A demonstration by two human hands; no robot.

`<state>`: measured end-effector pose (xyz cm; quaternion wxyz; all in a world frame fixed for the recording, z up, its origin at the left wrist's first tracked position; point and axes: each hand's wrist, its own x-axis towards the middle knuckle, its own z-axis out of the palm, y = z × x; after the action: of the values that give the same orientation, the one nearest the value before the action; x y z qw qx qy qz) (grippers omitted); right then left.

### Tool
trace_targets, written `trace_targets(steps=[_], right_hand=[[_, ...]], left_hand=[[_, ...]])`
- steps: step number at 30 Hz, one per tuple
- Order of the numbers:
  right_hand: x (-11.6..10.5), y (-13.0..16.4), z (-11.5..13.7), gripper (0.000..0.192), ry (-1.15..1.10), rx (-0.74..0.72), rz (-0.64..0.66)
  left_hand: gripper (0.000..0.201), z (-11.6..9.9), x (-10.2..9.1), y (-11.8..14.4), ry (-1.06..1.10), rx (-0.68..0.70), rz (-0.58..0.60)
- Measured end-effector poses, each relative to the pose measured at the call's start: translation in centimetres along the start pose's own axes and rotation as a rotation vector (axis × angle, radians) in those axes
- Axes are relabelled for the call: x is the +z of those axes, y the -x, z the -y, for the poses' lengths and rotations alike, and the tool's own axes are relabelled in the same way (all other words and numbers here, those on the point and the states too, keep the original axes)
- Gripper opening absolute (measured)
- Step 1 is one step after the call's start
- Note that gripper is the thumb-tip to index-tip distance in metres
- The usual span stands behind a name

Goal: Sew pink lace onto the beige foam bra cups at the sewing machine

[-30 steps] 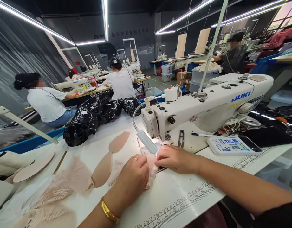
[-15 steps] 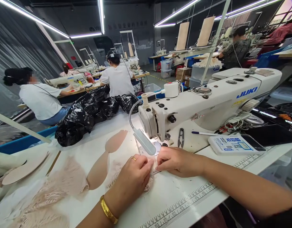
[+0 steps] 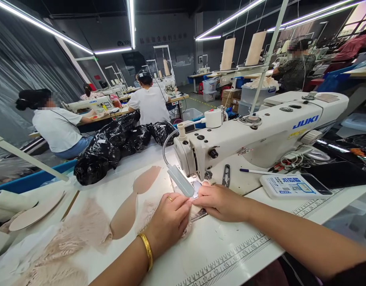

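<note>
My left hand [image 3: 172, 214], with a ring and a gold bangle, has its fingers closed on pale pink lace fabric [image 3: 187, 231], part of which lies under the palm. Fingertips of my right hand [image 3: 220, 201] are pinched together at the fabric's far edge, close to the other hand; the bit between them is mostly hidden. Both hands are just in front of the needle area of a white sewing machine [image 3: 260, 129]. A small lamp [image 3: 182, 180] on a bendy neck lights that spot. Beside my left hand lie two joined beige bra cups [image 3: 124, 216].
Lace pieces [image 3: 78, 230] spread over the left of the table. Thread snips [image 3: 226, 175], a pen [image 3: 254, 171] and a white box [image 3: 290, 186] lie right of the needle. Black plastic bags [image 3: 111, 143] sit behind the table. Co-workers [image 3: 150, 99] sit at other machines.
My view has shifted slightly. My right hand's fingers have come closer to the left fingertips, and more of the metal plate beneath my right hand shows. Both hands stay at the fabric.
</note>
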<state>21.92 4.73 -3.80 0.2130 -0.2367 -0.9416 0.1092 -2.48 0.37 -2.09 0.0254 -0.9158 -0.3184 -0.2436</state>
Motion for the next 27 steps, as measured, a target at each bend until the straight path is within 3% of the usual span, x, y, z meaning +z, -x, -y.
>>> trace_targets(steps=[4, 11, 27], right_hand=[[0.1, -0.2, -0.2, 0.03, -0.023, 0.035, -0.038], [-0.3, -0.7, -0.4, 0.033, 0.015, 0.133, -0.078], [0.4, -0.1, -0.5, 0.033, 0.062, 0.09, -0.024]], left_hand=[[0.022, 1.0, 0.7, -0.5, -0.013, -0.022, 0.022], [0.021, 2.6, 1.6, -1.8, 0.035, -0.012, -0.04], [0.025, 3.2, 0.6, -2.5, -0.003, -0.058, 0.05]])
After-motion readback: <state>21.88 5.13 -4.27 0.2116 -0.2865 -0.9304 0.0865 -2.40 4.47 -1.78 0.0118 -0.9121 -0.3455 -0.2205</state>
